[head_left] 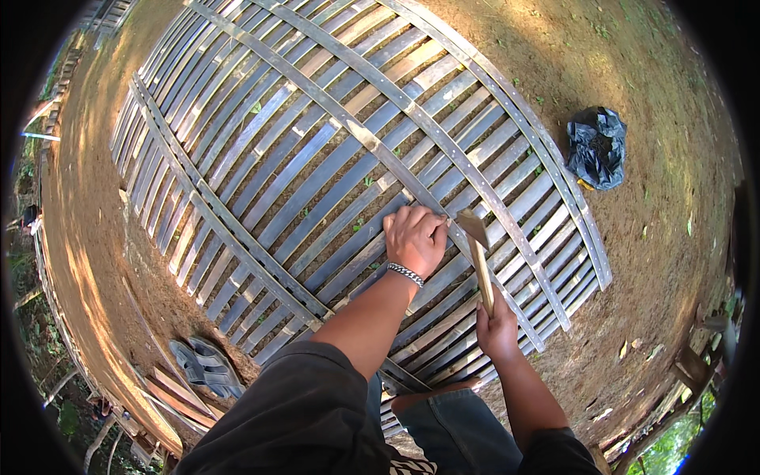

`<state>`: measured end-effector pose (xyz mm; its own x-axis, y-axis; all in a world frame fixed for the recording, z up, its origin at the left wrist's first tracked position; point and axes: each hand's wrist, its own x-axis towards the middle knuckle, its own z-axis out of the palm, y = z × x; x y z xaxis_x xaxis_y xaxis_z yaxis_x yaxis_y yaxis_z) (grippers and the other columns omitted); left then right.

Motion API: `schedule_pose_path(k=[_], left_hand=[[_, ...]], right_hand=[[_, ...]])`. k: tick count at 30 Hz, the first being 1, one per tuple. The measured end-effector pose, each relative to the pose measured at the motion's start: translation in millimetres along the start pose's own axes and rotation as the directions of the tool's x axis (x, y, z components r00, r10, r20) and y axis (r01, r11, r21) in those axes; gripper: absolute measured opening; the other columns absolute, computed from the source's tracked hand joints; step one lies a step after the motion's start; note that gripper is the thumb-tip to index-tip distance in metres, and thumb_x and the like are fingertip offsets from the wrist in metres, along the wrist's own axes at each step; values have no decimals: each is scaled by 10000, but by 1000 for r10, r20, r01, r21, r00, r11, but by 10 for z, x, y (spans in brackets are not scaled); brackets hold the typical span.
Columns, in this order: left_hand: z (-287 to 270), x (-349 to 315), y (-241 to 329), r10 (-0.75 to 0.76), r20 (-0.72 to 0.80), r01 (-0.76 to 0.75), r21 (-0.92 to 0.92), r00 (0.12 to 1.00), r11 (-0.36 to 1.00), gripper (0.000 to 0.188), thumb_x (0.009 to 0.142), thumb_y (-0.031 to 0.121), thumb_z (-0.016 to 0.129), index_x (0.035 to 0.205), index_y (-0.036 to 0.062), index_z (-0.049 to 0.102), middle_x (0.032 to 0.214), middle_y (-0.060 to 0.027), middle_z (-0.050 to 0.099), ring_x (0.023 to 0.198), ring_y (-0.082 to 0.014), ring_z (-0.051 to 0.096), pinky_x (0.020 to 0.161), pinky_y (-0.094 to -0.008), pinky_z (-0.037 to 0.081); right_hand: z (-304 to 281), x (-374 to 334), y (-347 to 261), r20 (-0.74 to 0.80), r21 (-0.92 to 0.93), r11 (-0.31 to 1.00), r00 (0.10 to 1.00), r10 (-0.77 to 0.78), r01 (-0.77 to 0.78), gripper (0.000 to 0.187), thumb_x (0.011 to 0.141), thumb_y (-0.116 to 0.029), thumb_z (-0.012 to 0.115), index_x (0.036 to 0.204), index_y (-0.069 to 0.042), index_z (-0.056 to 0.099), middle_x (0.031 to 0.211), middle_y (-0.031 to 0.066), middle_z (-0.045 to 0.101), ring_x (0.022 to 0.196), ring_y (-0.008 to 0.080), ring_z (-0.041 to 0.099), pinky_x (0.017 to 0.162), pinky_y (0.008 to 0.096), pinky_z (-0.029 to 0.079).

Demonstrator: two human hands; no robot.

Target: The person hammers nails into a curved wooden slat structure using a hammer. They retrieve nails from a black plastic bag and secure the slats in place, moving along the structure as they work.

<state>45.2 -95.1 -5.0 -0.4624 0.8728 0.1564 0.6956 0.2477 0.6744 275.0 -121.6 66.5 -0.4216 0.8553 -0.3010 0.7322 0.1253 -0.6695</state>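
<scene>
Grey and tan, the slatted panel point(279, 176) lies on brown soil point(661, 261), its far edge cut off at the top of the view and its near edge partly hidden under the left arm and the jeans point(455, 427). The left hand point(416, 237) rests on a cross strip point(305, 84); its fingers are curled and bunched together, their tips mostly out of sight, so whether they pinch anything small cannot be told. The right hand point(497, 328) wraps its fingers around the wooden handle of a tool point(481, 273), whose head sits just right of the left hand, over the slats. Hammer or hatchet, it is hard to say, and contact with the panel cannot be judged. Beyond the panel's right edge, a black bag point(596, 150) sits on the soil, with room between it and the dark rim. Sandals point(207, 366) lie near the lower left edge.
</scene>
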Motion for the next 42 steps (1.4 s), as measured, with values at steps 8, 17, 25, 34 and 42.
schedule_pose_path(k=[8, 17, 25, 34, 42], left_hand=[[-11, 29, 1, 8, -11, -8, 14, 1000, 1000, 58, 814, 175, 768, 813, 146, 718, 916, 20, 687, 944, -226, 619, 865, -416, 407], [-19, 28, 5, 14, -9, -14, 23, 1000, 1000, 53, 819, 180, 768, 828, 153, 723, 926, 20, 684, 940, -231, 614, 870, -415, 406], [-18, 20, -5, 7, 7, -7, 40, 1000, 999, 45, 815, 176, 765, 833, 158, 728, 928, 18, 681, 935, -231, 610, 871, -418, 402], [-7, 16, 0, 16, -19, -15, 21, 1000, 1000, 48, 821, 176, 772, 835, 153, 733, 929, 24, 687, 943, -221, 614, 866, -408, 401], [3, 1, 3, 25, -14, -24, 17, 1000, 1000, 61, 830, 178, 776, 828, 162, 717, 925, 30, 688, 947, -219, 616, 871, -408, 401]], right_hand=[[-17, 22, -24, 52, -62, 997, 998, 41, -38, 432, 945, -31, 630, 1365, 3, 535, 1022, 294, 689, 879, 469, 709, 762, 494, 581], [26, 1, -29, 78, -15, 993, 990, 117, -116, 469, 936, -52, 666, 1371, 38, 517, 973, 289, 704, 861, 482, 714, 772, 482, 587], [120, -34, 57, 128, -20, 994, 986, 109, -108, 439, 947, -44, 650, 1364, 20, 529, 1024, 298, 699, 893, 450, 725, 742, 472, 583], [105, -45, 64, 91, -47, 996, 993, 77, -73, 417, 955, -51, 640, 1354, 28, 547, 922, 266, 699, 829, 447, 726, 705, 446, 581], [75, -2, 1, 94, -41, 994, 990, 102, -98, 447, 964, -82, 627, 1399, -39, 532, 926, 294, 694, 821, 472, 703, 710, 496, 573]])
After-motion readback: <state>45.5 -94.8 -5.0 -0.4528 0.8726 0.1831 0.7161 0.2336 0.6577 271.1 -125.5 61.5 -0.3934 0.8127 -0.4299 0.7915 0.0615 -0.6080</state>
